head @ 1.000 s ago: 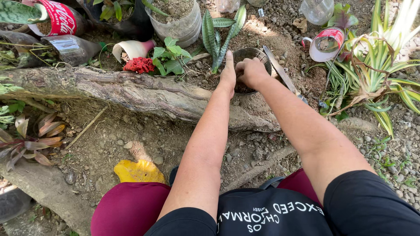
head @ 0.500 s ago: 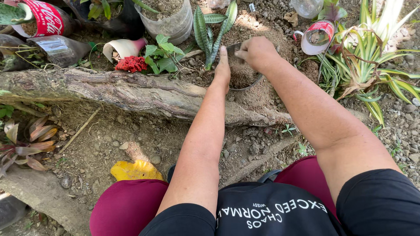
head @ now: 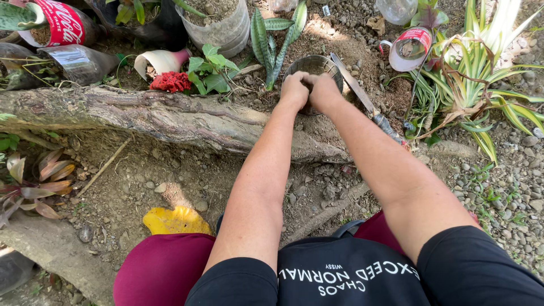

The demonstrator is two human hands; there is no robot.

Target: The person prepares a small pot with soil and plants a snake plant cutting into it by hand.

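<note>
A round dark pot [head: 317, 63] with soil in it sits in the dirt just beyond a thick log [head: 170, 119]. My left hand [head: 294, 89] and my right hand [head: 324, 92] are side by side at the pot's near rim. Their fingers are curled over the rim, and they hide its front wall. A long knife [head: 356, 89] lies on the soil right of the pot, blade pointing away, handle near my right forearm. A snake plant [head: 271, 39] stands just left of the pot.
Cut plastic bottles used as planters stand along the back: a red-labelled one [head: 62, 22], a clear one [head: 224, 25] and a tipped one [head: 409, 48]. A striped-leaf plant [head: 481, 73] fills the right. A yellow leaf [head: 175, 220] lies by my knee. Gravel covers the ground at right.
My hands have drawn together at the pot's near rim. My left fingers were stretched out flat and are now curled. The pot, hidden half a second ago, shows again.
</note>
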